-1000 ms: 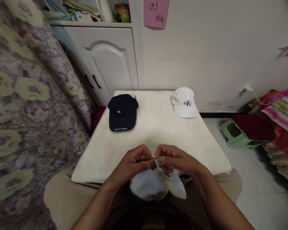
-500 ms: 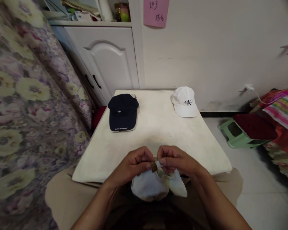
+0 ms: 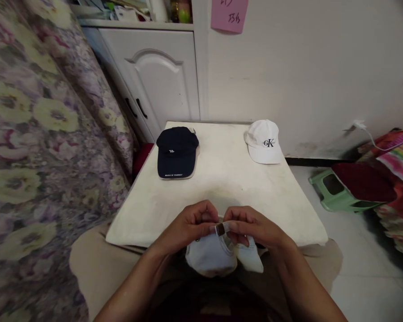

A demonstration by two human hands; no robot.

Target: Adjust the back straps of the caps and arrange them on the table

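Over the near edge of the table, a light blue-grey cap (image 3: 211,256) hangs between my hands with its back strap toward the top. My left hand (image 3: 192,227) pinches one side of the strap beside a brown buckle (image 3: 220,229). On the buckle's other side, my right hand (image 3: 251,227) grips the strap end between thumb and fingers. Farther off on the left lies a navy cap (image 3: 177,153), brim toward me. A white cap (image 3: 263,141) with black letters sits at the far right of the table.
The table (image 3: 218,174) has a cream cover. A floral curtain (image 3: 53,156) hangs on the left, and a white cabinet (image 3: 157,76) stands behind. To the right are a green stool (image 3: 336,190) with a dark red top and a power plug (image 3: 359,125) on the wall.
The view has shifted slightly left, so things appear a little farther right. Both hands keep hold of the strap, and the buckle has turned to show more of its face.
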